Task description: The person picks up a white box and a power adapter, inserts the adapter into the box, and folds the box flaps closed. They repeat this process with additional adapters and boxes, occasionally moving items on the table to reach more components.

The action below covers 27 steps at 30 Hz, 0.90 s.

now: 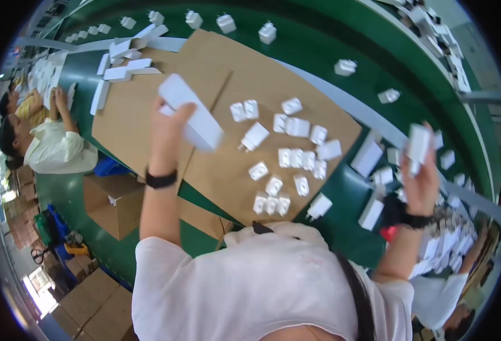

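My left hand is closed around a long white carton, tilted above the brown cardboard sheet; its near end is blurred. Off to the right, my right hand grips a white block-shaped plug charger, held up near the edge of the conveyor. Between the hands, several small white plug chargers stand or lie on the cardboard. One charger lies on its side with its prongs showing, and another charger lies on the green surface just off the sheet.
Several chargers sit spaced along the green conveyor at the far side. White cartons lie at the far left of the sheet. More cartons and chargers heap at the right, near another person. Two people sit at the left beside an open cardboard box.
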Tool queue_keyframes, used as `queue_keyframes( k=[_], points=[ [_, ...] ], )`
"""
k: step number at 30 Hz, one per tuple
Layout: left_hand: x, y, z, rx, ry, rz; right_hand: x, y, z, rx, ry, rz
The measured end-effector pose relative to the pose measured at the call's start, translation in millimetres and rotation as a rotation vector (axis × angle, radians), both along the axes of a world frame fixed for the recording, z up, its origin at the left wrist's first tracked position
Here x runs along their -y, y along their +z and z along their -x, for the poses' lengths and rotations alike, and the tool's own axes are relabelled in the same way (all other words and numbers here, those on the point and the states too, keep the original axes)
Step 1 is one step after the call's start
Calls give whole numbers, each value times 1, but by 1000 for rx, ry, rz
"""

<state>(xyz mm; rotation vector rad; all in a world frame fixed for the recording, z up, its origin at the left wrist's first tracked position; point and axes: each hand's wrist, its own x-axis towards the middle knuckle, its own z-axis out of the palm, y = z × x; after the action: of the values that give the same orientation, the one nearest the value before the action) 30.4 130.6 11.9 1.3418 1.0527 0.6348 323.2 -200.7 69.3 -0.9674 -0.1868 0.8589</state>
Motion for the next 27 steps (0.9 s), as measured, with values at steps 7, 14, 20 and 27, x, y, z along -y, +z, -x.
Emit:
queue_keyframes(
  k=[7,14,20,27],
  points=[
    [183,35,-83,582,-49,759,-16,5,122,-274,288,-175],
    [234,53,-61,670,-812,750,54,-3,118,-416,246,-385],
    [258,58,-66,81,-710,121,79,10,112,70,-158,-205],
    [281,63,-71,-49,-705,-550,73,24,98,701,-381,-57]
  ],
)
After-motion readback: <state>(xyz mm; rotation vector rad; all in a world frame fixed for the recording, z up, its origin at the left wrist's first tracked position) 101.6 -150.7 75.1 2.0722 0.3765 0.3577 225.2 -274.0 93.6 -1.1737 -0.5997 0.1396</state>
